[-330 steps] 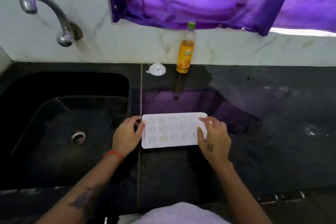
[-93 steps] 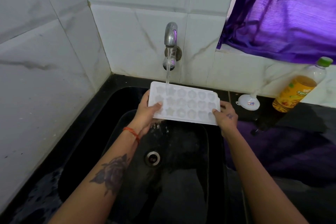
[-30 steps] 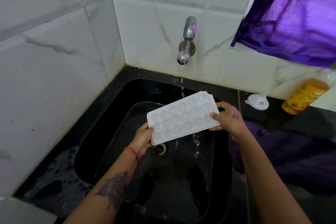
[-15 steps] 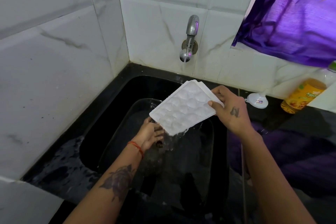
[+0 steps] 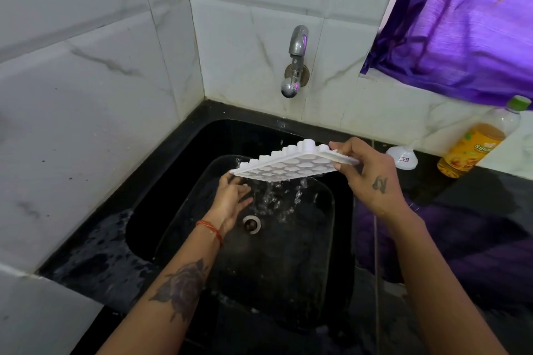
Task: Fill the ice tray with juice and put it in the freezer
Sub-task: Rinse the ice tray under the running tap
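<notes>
You hold the tray [image 5: 291, 166] flipped cavity-side down over the sink [image 5: 178, 210], and water is falling out of it toward the drain [image 5: 251, 224]. Your right hand [image 5: 372, 179] pinches the tray's near-right edge, thumb under and fingers over. Your left hand [image 5: 232, 196] sits just below the tray's left corner with its fingers loosely spread; whether the fingertips touch the underside you cannot tell, since the tray covers them. By my reading you are early in the task: the tray is being emptied of rinse water, no juice is in it, and the freezer step is untouched. The bottle [image 5: 476, 144] stands capped, well to the right of your right hand, on the counter [image 5: 476, 210], about half full of orange liquid, with the funnel [image 5: 402, 157] between it and your hand. Left to do: shake the tray dry, turn it upright on the counter, open the bottle, pour, then carry the tray level. The tap [image 5: 297, 63] above the tray shows no stream now. No freezer is in view. The cavities face down, so you cannot see whether drops cling inside. The bottle's label is too blurred to read fully.
</notes>
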Demonstrator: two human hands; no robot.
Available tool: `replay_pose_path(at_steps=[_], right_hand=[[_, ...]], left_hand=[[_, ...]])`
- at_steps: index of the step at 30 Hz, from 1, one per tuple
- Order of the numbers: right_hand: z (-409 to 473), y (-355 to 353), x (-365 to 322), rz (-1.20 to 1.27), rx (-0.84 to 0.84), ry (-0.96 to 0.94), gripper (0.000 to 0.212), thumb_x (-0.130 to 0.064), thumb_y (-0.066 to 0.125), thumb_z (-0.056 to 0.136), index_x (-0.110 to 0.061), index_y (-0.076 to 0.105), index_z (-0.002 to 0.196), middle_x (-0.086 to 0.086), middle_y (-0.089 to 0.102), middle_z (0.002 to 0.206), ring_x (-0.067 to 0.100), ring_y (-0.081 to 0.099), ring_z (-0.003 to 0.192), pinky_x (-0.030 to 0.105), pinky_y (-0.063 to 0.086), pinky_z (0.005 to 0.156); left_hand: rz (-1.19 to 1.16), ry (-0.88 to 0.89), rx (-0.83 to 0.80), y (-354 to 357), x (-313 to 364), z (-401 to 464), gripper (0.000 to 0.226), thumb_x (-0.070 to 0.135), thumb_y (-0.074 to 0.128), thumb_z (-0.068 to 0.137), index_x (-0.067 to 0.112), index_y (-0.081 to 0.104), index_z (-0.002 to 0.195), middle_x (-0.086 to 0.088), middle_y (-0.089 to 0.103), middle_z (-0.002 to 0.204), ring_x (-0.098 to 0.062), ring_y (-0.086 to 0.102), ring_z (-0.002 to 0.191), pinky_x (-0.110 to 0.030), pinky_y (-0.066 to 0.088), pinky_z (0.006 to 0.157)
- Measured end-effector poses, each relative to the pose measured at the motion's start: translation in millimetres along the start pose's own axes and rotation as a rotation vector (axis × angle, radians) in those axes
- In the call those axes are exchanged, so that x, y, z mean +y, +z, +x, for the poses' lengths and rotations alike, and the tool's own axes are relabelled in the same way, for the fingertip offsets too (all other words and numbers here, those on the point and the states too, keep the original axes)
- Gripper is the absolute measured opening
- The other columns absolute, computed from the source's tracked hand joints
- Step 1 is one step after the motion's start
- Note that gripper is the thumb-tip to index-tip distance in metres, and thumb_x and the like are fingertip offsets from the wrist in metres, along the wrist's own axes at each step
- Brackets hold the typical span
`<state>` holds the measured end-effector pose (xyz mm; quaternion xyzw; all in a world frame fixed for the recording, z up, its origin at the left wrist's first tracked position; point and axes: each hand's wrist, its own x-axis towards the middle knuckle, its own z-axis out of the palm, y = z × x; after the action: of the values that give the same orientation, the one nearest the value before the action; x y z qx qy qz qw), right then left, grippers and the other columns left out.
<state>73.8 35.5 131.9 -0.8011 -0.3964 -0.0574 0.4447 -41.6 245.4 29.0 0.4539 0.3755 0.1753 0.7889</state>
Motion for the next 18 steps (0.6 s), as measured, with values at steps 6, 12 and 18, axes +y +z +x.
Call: replay_pose_path(at_steps=[6,12,18], right_hand=[[-5,-10,1,-0.018,0.079,-0.035,0.012,0.004,0.062,0.081,-0.007,0.057,0.081,-0.012,0.063,0.110,-0.014,0.055,0.102,0.009,0.046,0.086],[-29,0,17,-0.057,0.250,-0.193,0.021,0.020,0.051,0.072,0.000,0.057,0.075,0.002,0.065,0.114,0.013,0.063,0.109,0.026,0.050,0.091],[-56,21,32,-0.037,0.127,-0.089,0.026,0.019,0.057,0.077,-0.003,0.065,0.089,0.009,0.071,0.103,0.025,0.068,0.098,0.037,0.056,0.082]], left_hand=[[0.012,0.175,0.003,7,11,-8,0.052,-0.010,0.039,0.091,0.024,0.034,0.130,0.006,0.047,0.124,-0.013,0.055,0.100,-0.032,0.047,0.089],[0.072,0.202,0.019,2,8,-14,0.042,-0.013,0.037,0.087,0.013,0.043,0.119,-0.011,0.055,0.128,-0.018,0.056,0.108,-0.029,0.047,0.089],[0.141,0.112,0.046,-8,-10,-22,0.046,-0.011,0.038,0.087,0.016,0.037,0.124,-0.004,0.057,0.113,-0.017,0.058,0.097,-0.026,0.048,0.072]])
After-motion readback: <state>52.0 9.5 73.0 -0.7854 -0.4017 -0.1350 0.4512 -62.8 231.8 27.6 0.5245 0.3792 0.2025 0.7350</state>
